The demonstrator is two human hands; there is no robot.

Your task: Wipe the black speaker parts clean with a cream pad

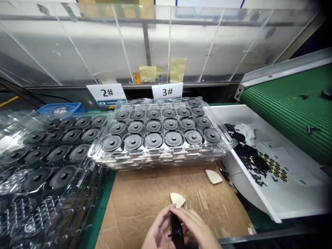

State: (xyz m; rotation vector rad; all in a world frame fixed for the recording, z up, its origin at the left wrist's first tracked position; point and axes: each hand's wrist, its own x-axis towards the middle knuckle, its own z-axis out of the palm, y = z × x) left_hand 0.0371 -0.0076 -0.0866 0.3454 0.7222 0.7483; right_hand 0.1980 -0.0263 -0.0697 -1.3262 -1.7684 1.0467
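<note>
Finding the work at 6 o'clock, we log the left hand (159, 230) and the right hand (195, 230) closed together around a slim matte-black part (176, 230), whose lower end runs out of view. Both pinch it from either side, the left palm turned up and cupped, the right fingers curled over from above. A fan-shaped cream pad (177, 200) sits at 12 o'clock from the hands, at or just touching the left fingertips; we cannot tell which. A second fan-shaped pad (214, 176) lies at 1 o'clock on the same brown corrugated cardboard sheet (129, 211), which rests on the green-edged table (103, 197). We judge the step in hand to be work on the black part beside the pad, and the next move calls for a steady two-handed hold. Farther out at 12 o'clock stands a stack of clear plastic trays (160, 156) holding rows of round black discs (153, 140) with central hubs, below white cards marked "2#" (106, 93) and "3#" (167, 91). More clear trays (52, 180) lie at 10 o'clock; a shallow white tray (259, 204) with loose black pieces sits at 2 o'clock, beside a ribbed green conveyor belt (290, 103).
</note>
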